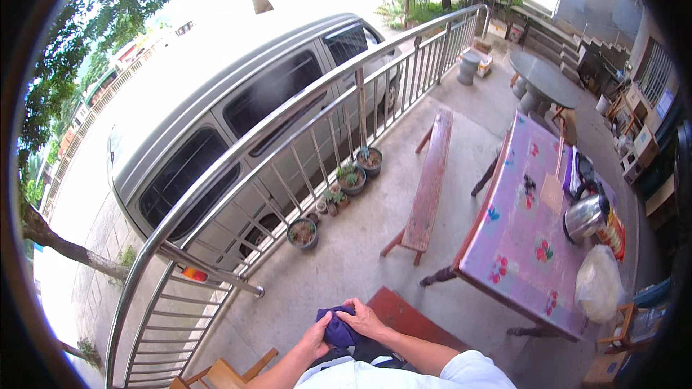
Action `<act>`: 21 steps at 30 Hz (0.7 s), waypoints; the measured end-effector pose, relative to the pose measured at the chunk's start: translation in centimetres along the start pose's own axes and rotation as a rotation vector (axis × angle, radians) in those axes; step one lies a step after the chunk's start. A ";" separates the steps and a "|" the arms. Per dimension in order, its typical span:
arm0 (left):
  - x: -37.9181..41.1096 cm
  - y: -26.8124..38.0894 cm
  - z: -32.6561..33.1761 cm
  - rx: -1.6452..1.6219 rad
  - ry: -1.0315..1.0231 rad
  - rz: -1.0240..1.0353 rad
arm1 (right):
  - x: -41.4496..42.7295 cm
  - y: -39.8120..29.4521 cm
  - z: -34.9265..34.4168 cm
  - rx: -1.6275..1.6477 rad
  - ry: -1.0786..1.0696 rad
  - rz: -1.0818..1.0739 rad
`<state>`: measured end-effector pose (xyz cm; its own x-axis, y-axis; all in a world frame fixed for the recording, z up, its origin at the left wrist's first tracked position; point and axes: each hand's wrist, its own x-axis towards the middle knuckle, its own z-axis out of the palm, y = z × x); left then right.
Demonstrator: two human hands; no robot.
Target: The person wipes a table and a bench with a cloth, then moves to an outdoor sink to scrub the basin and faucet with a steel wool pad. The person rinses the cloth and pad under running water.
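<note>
A bundled purple cloth [340, 329] is held between both hands, low in the middle of the view, close to the person's lap. My left hand [315, 336] grips its left side, with the thumb on top. From the right, my right hand [363, 319] holds the upper part, its thumb pressing on the folds. The fingers beneath the cloth are partly hidden. Dark fabric shows just below the bundle.
A red wooden board or bench [403, 316] lies right of the hands, a wooden chair [227, 375] at lower left. Beyond stand a long bench [430, 183], potted plants [351, 179], a metal railing [292, 113] and a covered table [519, 237] bearing a kettle [586, 217].
</note>
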<state>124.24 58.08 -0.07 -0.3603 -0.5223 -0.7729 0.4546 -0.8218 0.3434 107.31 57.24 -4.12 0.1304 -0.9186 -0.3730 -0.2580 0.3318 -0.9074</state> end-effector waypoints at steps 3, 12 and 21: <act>-0.5 5.7 1.4 0.084 0.126 0.140 | 4.1 -3.0 -0.1 0.146 0.017 0.139; 7.6 20.2 8.0 1.620 -0.050 0.841 | 15.4 -12.6 -2.5 1.191 -0.139 0.253; 15.3 29.4 8.7 1.670 -0.451 1.063 | 24.1 -8.9 -8.5 1.313 0.005 0.231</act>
<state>125.04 23.93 2.84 -0.7674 -0.6338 0.0968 -0.3687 0.5598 0.7421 104.57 30.34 -3.33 0.2047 -0.8136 -0.5442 0.8347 0.4355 -0.3371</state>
